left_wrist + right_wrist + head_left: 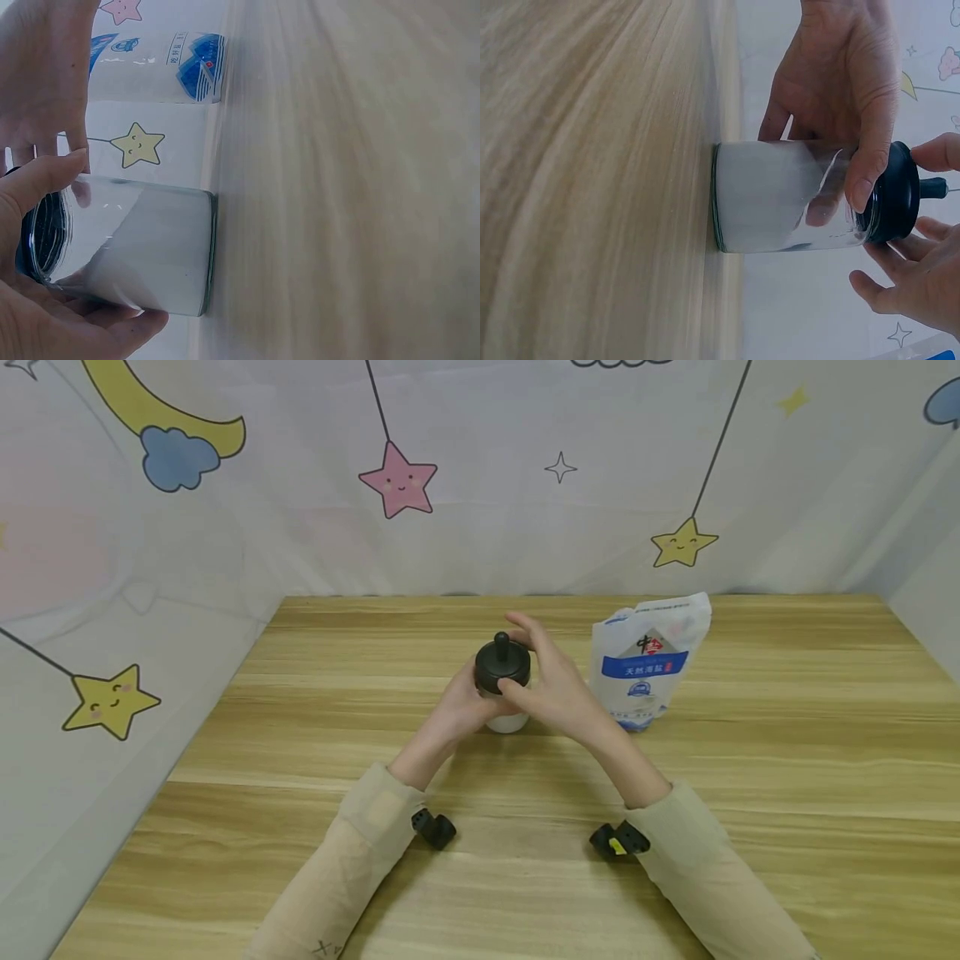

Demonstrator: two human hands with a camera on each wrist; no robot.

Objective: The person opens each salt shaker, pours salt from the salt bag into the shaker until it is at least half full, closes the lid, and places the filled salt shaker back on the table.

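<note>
A clear glass jar (780, 196) with fine white contents stands upright on the table. Its black lid (501, 667) has a small knob on top and sits on the jar's mouth. My left hand (459, 703) grips the jar's side just below the lid, with fingers and thumb around the glass. Around the lid's rim, my right hand (558, 689) holds with thumb and fingers from the right. In the left wrist view the white contents (161, 247) lie at a slant inside the glass. A white and blue salt pouch (643, 670) stands right of my right hand.
The wood-grain table (795, 752) reaches back to a white curtain (495, 543) printed with stars, a moon and clouds. Small black devices (433, 828) sit at both sleeve cuffs, above the table's near part.
</note>
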